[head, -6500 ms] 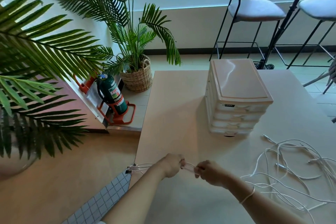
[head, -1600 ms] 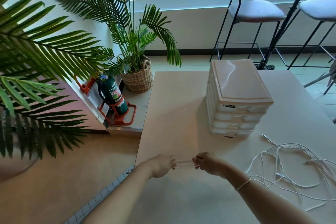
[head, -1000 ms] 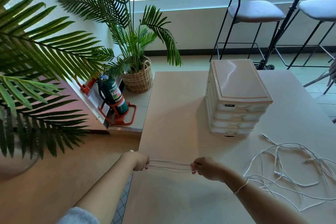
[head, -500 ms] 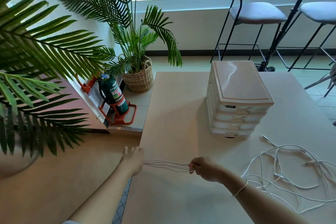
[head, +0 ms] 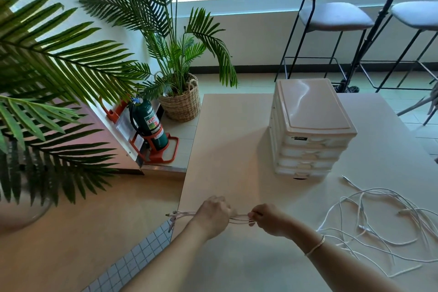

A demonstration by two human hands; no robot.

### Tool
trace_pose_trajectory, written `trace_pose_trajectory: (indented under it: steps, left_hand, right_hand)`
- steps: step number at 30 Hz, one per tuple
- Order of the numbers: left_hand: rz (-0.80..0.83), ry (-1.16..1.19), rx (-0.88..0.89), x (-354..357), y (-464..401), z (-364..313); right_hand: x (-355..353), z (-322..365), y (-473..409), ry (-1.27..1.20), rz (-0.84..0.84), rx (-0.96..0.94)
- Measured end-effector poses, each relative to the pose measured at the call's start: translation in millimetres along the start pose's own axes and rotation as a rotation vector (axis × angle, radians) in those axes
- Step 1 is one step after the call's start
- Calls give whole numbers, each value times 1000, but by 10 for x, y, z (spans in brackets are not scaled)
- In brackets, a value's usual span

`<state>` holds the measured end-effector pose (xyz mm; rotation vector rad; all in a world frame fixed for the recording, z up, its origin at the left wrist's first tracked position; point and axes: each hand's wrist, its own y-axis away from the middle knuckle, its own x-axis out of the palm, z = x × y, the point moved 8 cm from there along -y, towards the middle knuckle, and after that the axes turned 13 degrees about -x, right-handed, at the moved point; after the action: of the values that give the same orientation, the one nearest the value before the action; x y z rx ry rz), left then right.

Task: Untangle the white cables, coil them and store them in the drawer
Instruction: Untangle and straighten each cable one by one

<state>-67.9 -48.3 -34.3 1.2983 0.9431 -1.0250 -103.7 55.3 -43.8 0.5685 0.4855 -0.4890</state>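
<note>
Near the table's left edge: your left hand (head: 214, 214) and right hand (head: 269, 221) sit close together over the table (head: 237, 149), low in the view.
Left hand: your fingers are curled round a folded bundle of white cable (head: 238, 218), back of the hand up.
Right hand: it pinches the same bundle, fingers closed on the strands; a thin bracelet (head: 315, 245) circles that wrist.
Bundle: several parallel strands run taut between your two hands, and the plug ends (head: 173, 216) stick out past your left hand, over the table edge.
Loose cables: a tangle of white cables (head: 379, 220) lies spread on the table to the right of your right forearm, well apart from the bundle; one plug end points up toward the drawer unit.
Drawer unit: a small pale set of drawers (head: 308, 130) stands on the table beyond your hands, all drawer fronts flush and facing you; the table between it and your hands is bare.
Left of the table: a green fire extinguisher (head: 149, 124) in an orange stand, a potted palm in a woven basket (head: 181, 102), and large palm fronds (head: 47, 73) crowding the left side of the view.
Beyond the table: two stools (head: 331, 16) on black legs and a black pole (head: 376, 21) leaning across them.
</note>
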Motion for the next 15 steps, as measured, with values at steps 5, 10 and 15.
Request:
trace_pose_trajectory:
  steps: [5,10,15]
  left_hand:
    - [-50,-108,-114,205,59,358]
    - [-68,-37,-263,248,152,839]
    - [34,43,-441,316,256,1262]
  right_hand:
    - [-31,-13,10,1,15,12]
    - [-29,-42,21,-37,14,34]
    - [-32,-12,18,-38,15,33]
